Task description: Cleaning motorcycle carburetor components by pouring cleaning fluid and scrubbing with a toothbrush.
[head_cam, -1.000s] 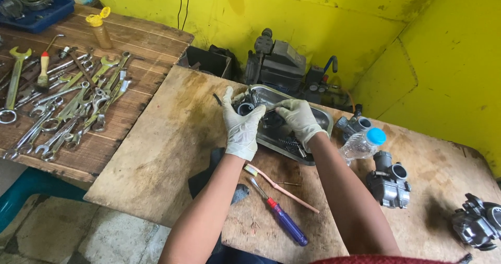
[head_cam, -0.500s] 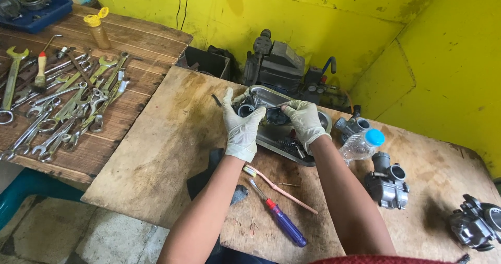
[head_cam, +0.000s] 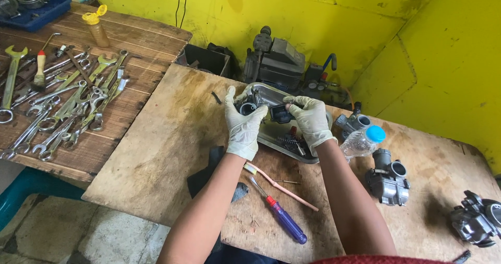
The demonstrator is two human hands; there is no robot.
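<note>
Left hand (head_cam: 244,124) and right hand (head_cam: 312,119) grip a carburetor (head_cam: 249,103) above the plywood bench (head_cam: 172,138) by yellow walls (head_cam: 365,18).

Both hands gloved: thin, whitish, tight-fitting disposable gloves, latex-type. Left glove (head_cam: 244,122) has grey-brown grime on fingers and back, creased at the knuckles, cuff ending just past the wrist with a slightly rolled, wrinkled edge. Right glove (head_cam: 311,119) is the same kind, dirt smudges on fingertips and knuckles, cuff bunched at the wrist. Forearms bare from cuff to frame bottom, no sleeves, watch or bands visible. Strip of red knitted or textured fabric (head_cam: 386,259) at the bottom edge, right of centre, garment on the torso. Nothing else of the body in view.
</note>
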